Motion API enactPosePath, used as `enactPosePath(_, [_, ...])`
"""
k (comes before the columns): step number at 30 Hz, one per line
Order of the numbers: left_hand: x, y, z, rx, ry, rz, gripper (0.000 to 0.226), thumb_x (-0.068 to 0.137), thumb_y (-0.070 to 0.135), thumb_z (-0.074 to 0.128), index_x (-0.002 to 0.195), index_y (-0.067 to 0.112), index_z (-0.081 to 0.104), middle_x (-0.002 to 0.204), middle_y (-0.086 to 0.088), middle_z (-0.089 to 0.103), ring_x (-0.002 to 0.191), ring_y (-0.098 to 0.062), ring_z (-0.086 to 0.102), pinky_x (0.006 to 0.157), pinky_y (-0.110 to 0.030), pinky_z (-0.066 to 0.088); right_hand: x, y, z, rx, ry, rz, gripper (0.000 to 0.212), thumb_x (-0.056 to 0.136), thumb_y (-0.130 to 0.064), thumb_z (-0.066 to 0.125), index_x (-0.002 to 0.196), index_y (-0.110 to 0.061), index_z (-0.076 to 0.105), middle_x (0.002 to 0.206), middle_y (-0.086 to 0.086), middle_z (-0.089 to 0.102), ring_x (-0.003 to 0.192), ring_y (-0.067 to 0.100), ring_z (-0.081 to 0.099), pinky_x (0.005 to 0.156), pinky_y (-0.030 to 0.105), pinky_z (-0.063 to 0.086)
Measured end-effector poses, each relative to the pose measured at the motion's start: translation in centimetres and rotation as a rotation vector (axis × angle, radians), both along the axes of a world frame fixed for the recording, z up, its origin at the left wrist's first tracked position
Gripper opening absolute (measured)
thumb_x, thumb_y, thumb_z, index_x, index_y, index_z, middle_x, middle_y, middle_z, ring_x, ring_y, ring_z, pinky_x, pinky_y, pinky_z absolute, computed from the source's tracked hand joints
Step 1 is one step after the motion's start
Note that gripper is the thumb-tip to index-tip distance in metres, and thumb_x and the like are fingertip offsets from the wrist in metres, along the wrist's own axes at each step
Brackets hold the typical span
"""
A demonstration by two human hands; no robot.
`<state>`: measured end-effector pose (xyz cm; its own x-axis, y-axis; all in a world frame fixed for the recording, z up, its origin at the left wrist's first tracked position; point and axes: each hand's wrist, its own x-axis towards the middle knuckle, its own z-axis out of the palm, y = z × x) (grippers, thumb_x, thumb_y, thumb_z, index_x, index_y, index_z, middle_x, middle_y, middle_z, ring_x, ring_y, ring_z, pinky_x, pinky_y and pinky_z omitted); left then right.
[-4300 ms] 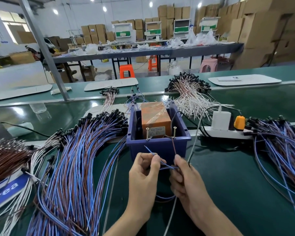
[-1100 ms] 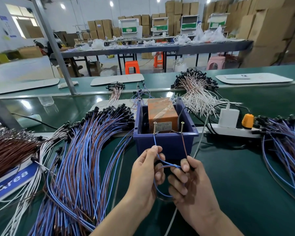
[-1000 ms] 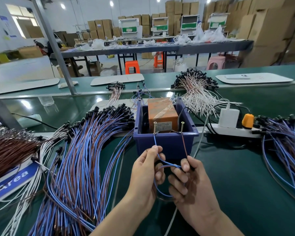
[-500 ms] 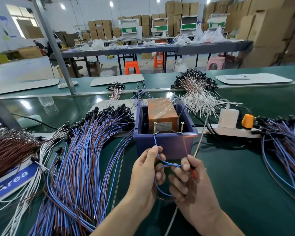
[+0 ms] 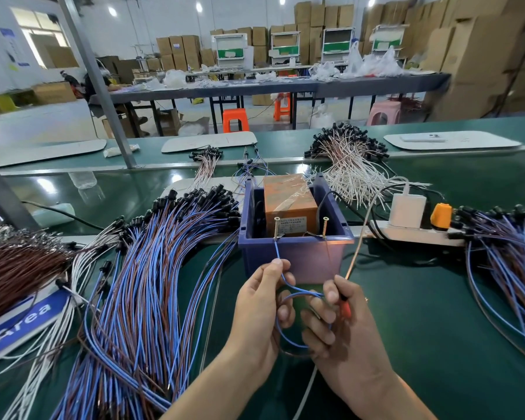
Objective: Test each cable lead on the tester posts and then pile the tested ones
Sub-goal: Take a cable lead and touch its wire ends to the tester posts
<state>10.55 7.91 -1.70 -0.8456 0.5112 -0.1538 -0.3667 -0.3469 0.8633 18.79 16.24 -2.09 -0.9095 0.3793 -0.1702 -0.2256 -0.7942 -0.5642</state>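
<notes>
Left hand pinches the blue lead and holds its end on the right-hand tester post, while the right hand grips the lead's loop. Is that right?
Not quite. The head view shows the blue lead, pinched by the left hand, meeting the left post, not the right one. The right hand does grip the lead's loop.

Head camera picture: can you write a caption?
Left hand and right hand hold a cable against the tester posts.

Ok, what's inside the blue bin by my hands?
An orange taped box with a label fills most of the blue bin, and a black wire runs down beside it. Its floor and the box's base are hidden.
</notes>
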Motion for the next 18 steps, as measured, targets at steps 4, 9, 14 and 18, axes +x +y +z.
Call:
enactPosePath(4, [0.01, 0.01, 0.04, -0.001, -0.002, 0.003, 0.015, 0.1, 0.022, 0.056, 0.094, 0.012, 0.065, 0.076, -0.001, 0.058, 0.039, -0.009, 0.032, 0.038, -0.02, 0.028, 0.02, -0.05, 0.1, -0.001, -0.005, -0.003, 0.032, 0.087, -0.034, 0.052, 0.059, -0.019, 0.05, 0.052, -0.004, 0.03, 0.034, 0.007, 0.024, 0.036, 0.022, 0.009])
enactPosePath(9, [0.01, -0.06, 0.02, 0.001, -0.006, -0.001, 0.015, 0.1, 0.023, 0.056, 0.094, 0.012, 0.065, 0.076, -0.001, 0.058, 0.039, -0.009, 0.032, 0.038, -0.02, 0.028, 0.04, -0.03, 0.03, -0.001, -0.004, -0.006, 0.032, 0.087, -0.034, 0.052, 0.059, -0.02, 0.05, 0.052, -0.004, 0.031, 0.034, 0.007, 0.023, 0.037, 0.022, 0.009])
enactPosePath(14, [-0.02, -0.06, 0.04, -0.003, -0.004, -0.002, 0.015, 0.099, 0.024, 0.057, 0.092, 0.013, 0.065, 0.076, -0.001, 0.058, 0.039, -0.01, 0.032, 0.038, -0.02, 0.029, 0.02, 0.0, -0.01, 0.002, 0.001, -0.01, 0.031, 0.087, -0.035, 0.053, 0.06, -0.02, 0.05, 0.052, -0.003, 0.031, 0.034, 0.007, 0.024, 0.038, 0.022, 0.008])
enactPosePath(18, [0.03, -0.07, 0.09, -0.005, -0.005, -0.006, 0.015, 0.1, 0.023, 0.056, 0.093, 0.012, 0.065, 0.076, -0.001, 0.058, 0.04, -0.01, 0.032, 0.038, -0.02, 0.03, -0.02, -0.06, -0.01, 0.005, 0.006, -0.01, 0.032, 0.087, -0.034, 0.053, 0.059, -0.019, 0.051, 0.052, -0.003, 0.031, 0.034, 0.007, 0.024, 0.038, 0.023, 0.008])
